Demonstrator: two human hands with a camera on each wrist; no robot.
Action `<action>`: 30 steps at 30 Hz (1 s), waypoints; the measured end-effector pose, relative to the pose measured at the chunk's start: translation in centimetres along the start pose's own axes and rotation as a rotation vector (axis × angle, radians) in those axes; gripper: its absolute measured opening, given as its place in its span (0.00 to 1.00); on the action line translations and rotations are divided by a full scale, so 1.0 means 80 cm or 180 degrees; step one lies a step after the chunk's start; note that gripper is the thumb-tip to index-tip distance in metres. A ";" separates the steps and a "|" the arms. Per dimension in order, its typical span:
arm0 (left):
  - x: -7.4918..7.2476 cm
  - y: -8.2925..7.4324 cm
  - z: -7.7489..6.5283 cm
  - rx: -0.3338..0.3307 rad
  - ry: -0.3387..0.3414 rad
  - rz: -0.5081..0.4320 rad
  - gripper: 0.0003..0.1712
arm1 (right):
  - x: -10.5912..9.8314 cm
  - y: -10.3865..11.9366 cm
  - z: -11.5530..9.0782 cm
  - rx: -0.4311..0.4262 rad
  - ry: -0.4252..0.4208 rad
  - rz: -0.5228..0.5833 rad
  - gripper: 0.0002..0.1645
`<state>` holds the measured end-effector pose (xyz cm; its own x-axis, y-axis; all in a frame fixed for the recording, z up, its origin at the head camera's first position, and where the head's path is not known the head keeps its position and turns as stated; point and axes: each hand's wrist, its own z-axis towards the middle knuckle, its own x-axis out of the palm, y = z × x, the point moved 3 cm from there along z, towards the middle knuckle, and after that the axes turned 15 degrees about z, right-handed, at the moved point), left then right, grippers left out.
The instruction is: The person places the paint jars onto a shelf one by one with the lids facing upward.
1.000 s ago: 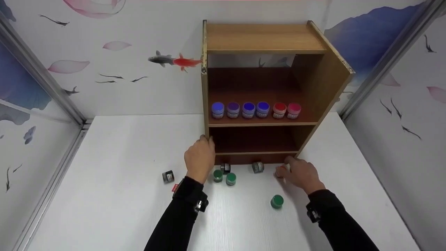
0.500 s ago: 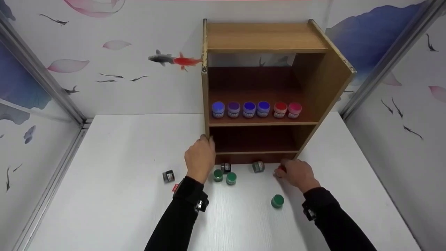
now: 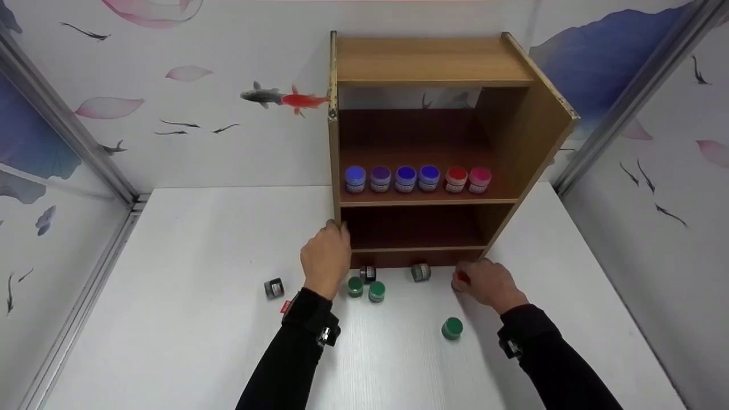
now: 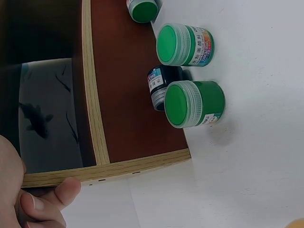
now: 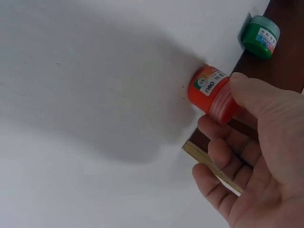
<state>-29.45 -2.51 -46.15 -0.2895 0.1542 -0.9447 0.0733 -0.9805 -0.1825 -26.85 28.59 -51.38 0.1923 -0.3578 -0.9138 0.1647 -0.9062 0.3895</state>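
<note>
Shifting slightly left since a second ago, the right hand point(image 3: 487, 282) is pinching a red jar point(image 5: 211, 93) at its lid end, by the shelf unit's point(image 3: 433, 60) near right corner. A slip could be sending it rolling across the bench point(image 3: 199, 256). The left hand point(image 3: 326, 259) is gripping the unit's left side; tugging might be toppling the six lidded jars point(image 3: 428, 179) standing inside.

I'm in a booth-like workspace: behind the wooden shelf point(image 3: 433, 60), a wall point(image 3: 273, 154) printed with fish point(image 3: 302, 101) and petals point(image 3: 109, 108); metal posts point(image 3: 632, 99) flank that shelf; a white tabletop point(image 3: 199, 239) lies under it.
</note>
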 end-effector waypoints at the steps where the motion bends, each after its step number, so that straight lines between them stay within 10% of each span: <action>1: 0.000 0.000 0.000 0.0004 -0.0011 0.0011 0.25 | -0.001 0.001 -0.001 -0.0009 -0.0021 0.0017 0.14; 30: 0.000 0.000 0.000 0.0049 -0.0129 0.0032 0.24 | -0.018 0.001 -0.010 -0.0239 -0.0045 -0.0074 0.14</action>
<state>-29.45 -2.48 -46.14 -0.3273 0.1395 -0.9346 0.0617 -0.9838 -0.1685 -26.37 29.19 -49.98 0.1741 -0.3403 -0.9241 0.2412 -0.8951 0.3751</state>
